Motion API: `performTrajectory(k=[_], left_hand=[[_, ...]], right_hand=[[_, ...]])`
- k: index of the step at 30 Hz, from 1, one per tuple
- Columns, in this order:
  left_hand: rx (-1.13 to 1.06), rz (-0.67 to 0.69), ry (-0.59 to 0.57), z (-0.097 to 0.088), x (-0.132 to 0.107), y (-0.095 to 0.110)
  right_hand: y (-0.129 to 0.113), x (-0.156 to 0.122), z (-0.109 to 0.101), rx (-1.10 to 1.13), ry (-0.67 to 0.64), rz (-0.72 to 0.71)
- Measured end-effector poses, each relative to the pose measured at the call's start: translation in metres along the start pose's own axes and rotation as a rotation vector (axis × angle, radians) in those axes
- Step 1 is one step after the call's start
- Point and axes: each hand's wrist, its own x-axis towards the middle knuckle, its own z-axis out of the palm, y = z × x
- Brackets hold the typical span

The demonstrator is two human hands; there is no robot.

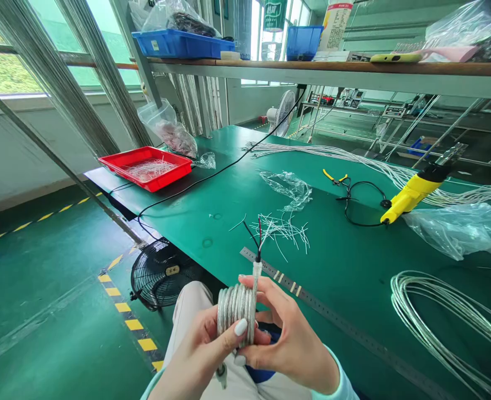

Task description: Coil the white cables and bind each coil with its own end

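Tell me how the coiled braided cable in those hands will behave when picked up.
The coiled braided cable looks springy rather than floppy: its turns keep their round shape between the left hand and right hand. Its glossy sheath may feel slippery. Let go, the turns would probably loosen, like the looser coil on the green bench.

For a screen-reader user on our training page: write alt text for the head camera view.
The left hand and right hand hold a coiled silver cable with red and black wires at its end, over a green workbench scattered with cut wire scraps and a red tray.
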Motion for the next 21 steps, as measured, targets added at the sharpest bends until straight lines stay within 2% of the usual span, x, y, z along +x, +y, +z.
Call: performTrajectory(k=[6,13,18,21], left_hand=[[0.011,0.051,0.025,0.005,0.001,0.001],[0.243,0.177,0.046,0.001,0.003,0.006],[0.339,0.182,-0.030,-0.001,0.003,0.010],[0.360,0.162,-0.029,-0.002,0.004,0.008]], right_hand=[[0.000,0.001,0.007,0.030,0.090,0.007],[-0.006,0.003,0.005,0.225,0.055,0.211],[-0.003,0.003,0.009,0.119,0.103,0.162],[-0.002,0.002,0.013,0.013,0.139,0.162]])
